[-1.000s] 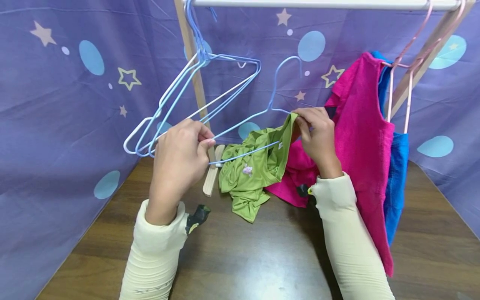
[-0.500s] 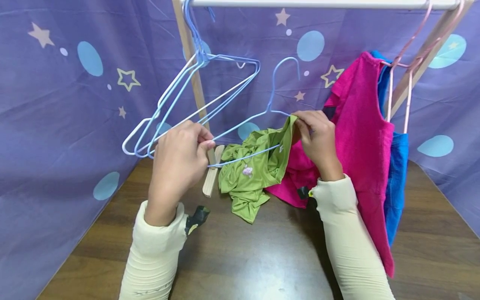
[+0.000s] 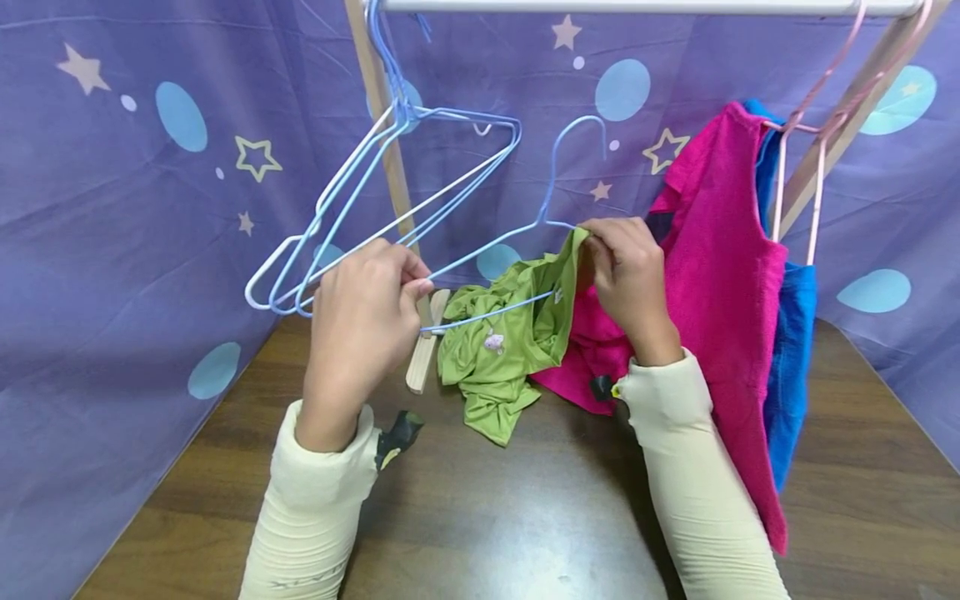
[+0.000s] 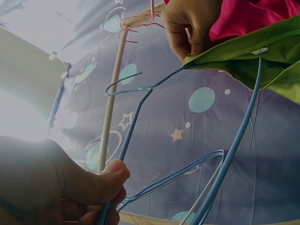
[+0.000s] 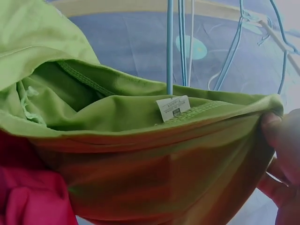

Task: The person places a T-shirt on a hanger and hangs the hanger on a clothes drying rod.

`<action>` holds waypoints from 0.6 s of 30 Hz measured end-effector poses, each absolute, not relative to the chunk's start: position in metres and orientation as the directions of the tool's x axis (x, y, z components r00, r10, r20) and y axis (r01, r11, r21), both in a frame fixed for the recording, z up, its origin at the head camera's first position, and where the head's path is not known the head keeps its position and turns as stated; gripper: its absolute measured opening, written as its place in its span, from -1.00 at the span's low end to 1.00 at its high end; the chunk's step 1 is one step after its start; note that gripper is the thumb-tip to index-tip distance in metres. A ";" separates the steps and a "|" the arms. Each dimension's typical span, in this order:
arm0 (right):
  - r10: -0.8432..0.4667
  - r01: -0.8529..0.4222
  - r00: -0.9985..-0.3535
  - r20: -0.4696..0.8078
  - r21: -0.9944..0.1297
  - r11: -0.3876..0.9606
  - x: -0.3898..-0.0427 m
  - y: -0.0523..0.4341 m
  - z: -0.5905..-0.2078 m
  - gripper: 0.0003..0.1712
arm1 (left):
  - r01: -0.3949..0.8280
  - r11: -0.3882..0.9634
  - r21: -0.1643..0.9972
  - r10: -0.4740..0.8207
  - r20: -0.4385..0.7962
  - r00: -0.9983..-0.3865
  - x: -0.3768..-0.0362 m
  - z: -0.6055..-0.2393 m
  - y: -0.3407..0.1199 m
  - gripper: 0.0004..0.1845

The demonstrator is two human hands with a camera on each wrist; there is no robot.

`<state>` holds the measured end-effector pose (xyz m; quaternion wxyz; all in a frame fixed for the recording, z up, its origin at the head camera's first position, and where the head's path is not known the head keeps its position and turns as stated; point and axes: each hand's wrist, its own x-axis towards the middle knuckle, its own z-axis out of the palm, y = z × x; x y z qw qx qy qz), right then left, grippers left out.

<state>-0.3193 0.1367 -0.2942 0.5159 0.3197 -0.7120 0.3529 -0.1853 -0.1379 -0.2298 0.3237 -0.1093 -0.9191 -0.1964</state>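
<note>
My left hand [image 3: 365,321] pinches the left end of a blue wire hanger [image 3: 487,246] between thumb and fingers. The hanger's right end is inside the opening of a green shirt [image 3: 495,312], whose lower part lies bunched on the table. With its thumb and fingers, my right hand [image 3: 628,271] pinches the shirt's edge beside the hanger's right shoulder. A white tag [image 5: 173,108] shows inside the opening in the right wrist view. The hanger's right tip is hidden by the cloth.
Several blue and white hangers [image 3: 360,192] hang from a white rail [image 3: 645,8] at left. A pink garment [image 3: 731,300] and a blue garment [image 3: 790,367] hang on pink hangers at right. More pink cloth [image 3: 600,333] lies behind the green shirt on the brown table [image 3: 510,525].
Both hands keep their hold. The right hand has shifted slightly left with the shirt's edge, and the hanger's hook has tilted a little to the right.
</note>
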 end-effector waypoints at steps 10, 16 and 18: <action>-0.051 -0.824 -0.257 0.965 -0.191 0.533 -0.312 0.137 -0.288 -0.86 | 0.374 0.881 0.289 0.107 0.649 -0.753 -0.186 -0.232 -0.135 -0.94; -0.052 -0.815 -0.255 0.965 -0.186 0.548 -0.311 0.137 -0.288 -0.87 | 0.365 0.892 0.267 0.112 0.652 -0.750 -0.186 -0.234 -0.132 -0.94; -0.050 -0.811 -0.255 0.966 -0.186 0.554 -0.311 0.136 -0.288 -0.87 | 0.359 0.896 0.261 0.118 0.639 -0.760 -0.187 -0.234 -0.130 -0.94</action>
